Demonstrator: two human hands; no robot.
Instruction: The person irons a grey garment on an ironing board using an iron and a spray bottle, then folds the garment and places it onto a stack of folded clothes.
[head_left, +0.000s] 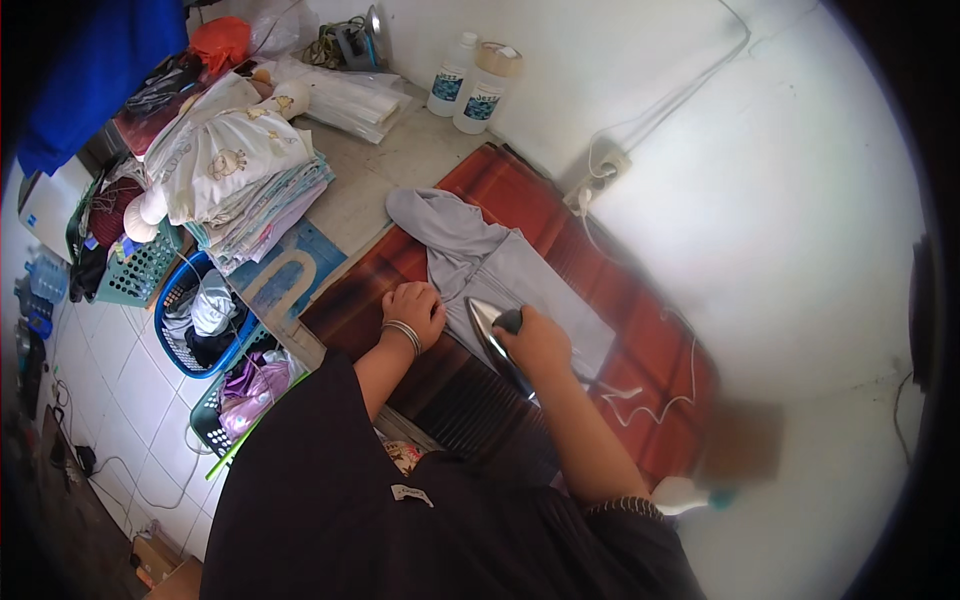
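Note:
A grey garment (536, 289) lies spread over a red-and-black checked cloth (637, 352) on the table. My right hand (541, 345) is closed around the handle of an electric iron (491, 330), whose soleplate rests on the garment's lower part with the tip toward the garment's middle. Bracelets circle the wrist of my left hand (415, 311), which rests at the garment's near edge with its fingers curled. Whether those fingers pinch the fabric is hidden. The garment's bunched end (435, 214) reaches past the cloth onto the bare tabletop.
A white cord (694, 367) trails along the wall side toward a wall socket (600, 180). Two bottles (480, 101) stand at the back. Folded laundry (255, 202) is piled at the left, above a blue basket (169, 322) of clothes. A white bottle (679, 496) sits near my right elbow.

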